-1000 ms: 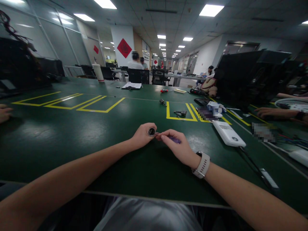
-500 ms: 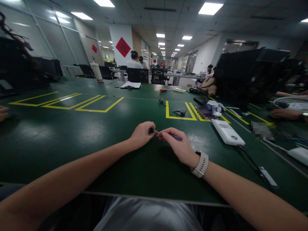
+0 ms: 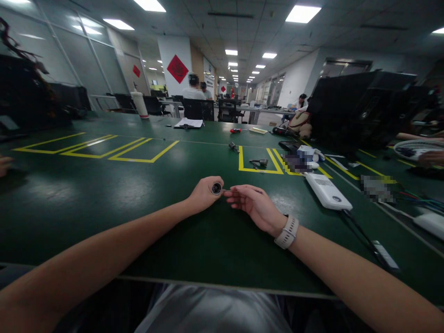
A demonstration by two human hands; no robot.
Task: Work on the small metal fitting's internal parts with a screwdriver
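Over the green table [image 3: 145,185], my left hand [image 3: 204,195] is wrapped round a small cylindrical part [image 3: 217,188] whose round, dark opening faces me. My right hand [image 3: 255,206] holds a thin screwdriver between thumb and fingers; its metal shaft [image 3: 227,190] reaches left to the side of the cylindrical part. Most of the handle is hidden by the hand, and the tip's exact contact is too small to tell. Beyond my hands, a dark metal part [image 3: 260,162] lies inside a yellow tape outline, and a similar one [image 3: 233,147] lies further back.
A white device [image 3: 328,190] with a black cable lies to the right. Farther back are a red screwdriver [image 3: 236,131], a clipboard with paper [image 3: 188,122] and a white bottle [image 3: 139,104]. Other people's hands show at the left [image 3: 4,165] and right edges.
My right hand has turned and its fingers have loosened and spread slightly round the screwdriver, whose purple handle is now mostly hidden. My left hand has barely moved.
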